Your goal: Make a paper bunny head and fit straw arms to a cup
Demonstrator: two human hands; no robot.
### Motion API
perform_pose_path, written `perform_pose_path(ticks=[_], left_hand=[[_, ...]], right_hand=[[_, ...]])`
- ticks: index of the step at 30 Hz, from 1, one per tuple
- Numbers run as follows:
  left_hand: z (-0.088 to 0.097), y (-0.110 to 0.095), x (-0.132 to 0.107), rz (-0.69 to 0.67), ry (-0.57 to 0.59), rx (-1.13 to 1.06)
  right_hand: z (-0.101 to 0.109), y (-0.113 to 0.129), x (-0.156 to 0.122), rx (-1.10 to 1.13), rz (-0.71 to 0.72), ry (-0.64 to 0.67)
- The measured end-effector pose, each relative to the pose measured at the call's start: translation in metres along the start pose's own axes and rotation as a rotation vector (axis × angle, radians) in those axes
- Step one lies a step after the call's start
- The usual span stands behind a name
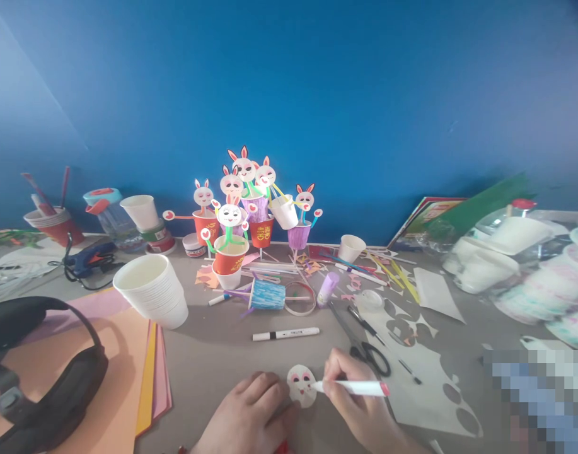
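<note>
A small round paper face (301,384) with pink eye marks lies flat on the grey table near the front edge. My left hand (251,410) rests flat on the table beside it, fingers pressing its left edge. My right hand (359,403) is closed round a white marker with a pink end (352,388), whose tip touches the right side of the paper face.
A second white marker (285,333) lies just beyond the face, and scissors (364,343) lie to the right on cut white paper (425,378). A stack of white cups (151,290), coloured paper sheets (128,372), black headphones (43,372) and a glue gun (87,258) lie left. Finished bunny cups (244,221) stand at the back.
</note>
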State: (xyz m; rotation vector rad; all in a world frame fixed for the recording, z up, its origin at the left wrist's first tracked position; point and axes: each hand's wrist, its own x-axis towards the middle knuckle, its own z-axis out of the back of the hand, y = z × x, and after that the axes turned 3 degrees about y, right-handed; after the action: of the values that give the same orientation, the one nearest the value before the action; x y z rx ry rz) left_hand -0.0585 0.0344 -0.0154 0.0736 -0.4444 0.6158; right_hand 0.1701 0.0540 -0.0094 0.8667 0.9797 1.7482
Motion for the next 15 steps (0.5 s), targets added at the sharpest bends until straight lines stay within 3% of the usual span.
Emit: perform_pose_path(ticks=[15], left_hand=[[-0.002,-0.002,-0.003,0.041,0.062,-0.049]], right_hand=[[-0.008,0.012,0.004,-0.056,-0.026,0.118]])
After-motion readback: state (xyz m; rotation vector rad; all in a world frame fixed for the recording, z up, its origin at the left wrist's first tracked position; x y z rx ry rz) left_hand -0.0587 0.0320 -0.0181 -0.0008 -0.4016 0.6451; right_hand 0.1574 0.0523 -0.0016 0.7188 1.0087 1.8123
